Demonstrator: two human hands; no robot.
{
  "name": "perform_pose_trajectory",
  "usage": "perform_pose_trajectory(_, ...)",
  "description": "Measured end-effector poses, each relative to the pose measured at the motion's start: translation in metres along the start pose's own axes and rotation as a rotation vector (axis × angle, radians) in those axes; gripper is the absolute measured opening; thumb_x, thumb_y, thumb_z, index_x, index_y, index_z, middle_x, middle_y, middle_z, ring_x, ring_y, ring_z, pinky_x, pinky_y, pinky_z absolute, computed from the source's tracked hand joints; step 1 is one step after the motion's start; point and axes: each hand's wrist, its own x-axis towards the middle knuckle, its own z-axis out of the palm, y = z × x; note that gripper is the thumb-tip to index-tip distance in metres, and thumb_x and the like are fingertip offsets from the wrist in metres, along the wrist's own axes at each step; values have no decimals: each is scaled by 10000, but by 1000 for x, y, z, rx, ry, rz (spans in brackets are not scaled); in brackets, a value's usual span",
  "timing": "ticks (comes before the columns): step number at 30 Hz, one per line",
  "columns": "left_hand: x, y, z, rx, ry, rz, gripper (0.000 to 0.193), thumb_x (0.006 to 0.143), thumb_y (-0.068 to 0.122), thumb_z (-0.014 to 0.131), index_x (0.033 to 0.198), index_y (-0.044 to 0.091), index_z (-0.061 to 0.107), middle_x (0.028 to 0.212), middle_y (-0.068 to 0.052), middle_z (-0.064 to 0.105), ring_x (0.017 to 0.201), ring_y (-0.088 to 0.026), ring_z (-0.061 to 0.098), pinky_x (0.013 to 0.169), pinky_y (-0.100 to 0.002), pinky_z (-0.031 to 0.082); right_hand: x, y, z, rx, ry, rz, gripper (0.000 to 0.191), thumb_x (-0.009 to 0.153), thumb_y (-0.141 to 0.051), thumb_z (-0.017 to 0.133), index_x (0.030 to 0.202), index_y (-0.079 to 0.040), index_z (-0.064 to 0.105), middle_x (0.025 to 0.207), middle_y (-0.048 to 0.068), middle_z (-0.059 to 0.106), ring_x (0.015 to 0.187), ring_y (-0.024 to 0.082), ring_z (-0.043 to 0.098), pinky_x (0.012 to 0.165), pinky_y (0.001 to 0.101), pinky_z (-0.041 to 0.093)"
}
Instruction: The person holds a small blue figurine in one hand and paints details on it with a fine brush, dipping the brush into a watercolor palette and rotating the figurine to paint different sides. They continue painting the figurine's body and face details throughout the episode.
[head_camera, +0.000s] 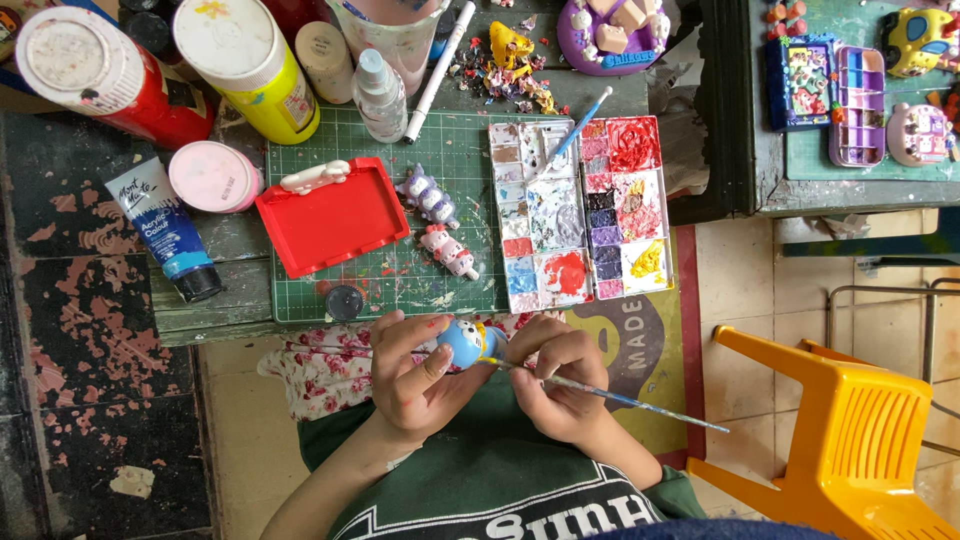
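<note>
Head view: a small blue figurine (466, 342) is gripped in the left hand (413, 375) above the lap — a thin paintbrush (610, 396) is pinched by the right hand (560, 385), tip against the figurine, below the paint palette (580, 210).

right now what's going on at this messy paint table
A person holds a small blue rounded figurine in the left hand and touches a thin blue-handled paintbrush, held in the right hand, to it. In front of them, on the green cutting mat, lie a paint-smeared white palette, a red plastic tray and two small pale figurines.
</note>
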Motion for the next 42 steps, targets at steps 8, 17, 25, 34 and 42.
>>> perform_pose_trajectory(8,-1,-1,-1,-9,-5,-26,927,765,184,1010,1454,236,393,1350,-67,526,1135,-215,658,1120,-461,419,-2,3,0,181,206,32,222,1020,29,587,1044,-80,394,977,137,609,769,164,603,681,292,549)
perform_pose_trajectory(17,6,4,5,-262,47,-224,967,728,87,990,1456,147,355,1435,-168,499,1265,-300,628,1007,-411,585,-6,32,-103,-269,584,132,165,1091,17,590,1138,-46,445,1017,109,609,794,122,612,703,260,523)
perform_pose_trajectory(25,4,10,11,-476,46,-359,958,719,-26,916,1453,124,318,1493,-225,450,1349,-345,581,1103,-469,560,-42,38,-154,-360,679,343,71,1107,-46,547,1165,-29,510,1080,66,656,801,90,626,692,221,512)
perform_pose_trajectory(34,0,8,-6,-331,57,-422,981,691,-23,907,1457,112,309,1532,-238,447,1385,-308,510,1168,-449,476,-47,28,-159,-640,513,550,93,1021,-89,621,1090,-39,583,924,40,716,729,81,636,614,224,510)
perform_pose_trajectory(42,0,6,-7,-244,41,-389,973,680,-6,927,1427,89,309,1505,-240,454,1403,-313,518,1149,-445,484,-41,29,-155,-714,493,584,88,1029,-108,609,1053,-24,599,860,74,708,727,114,655,629,274,517)
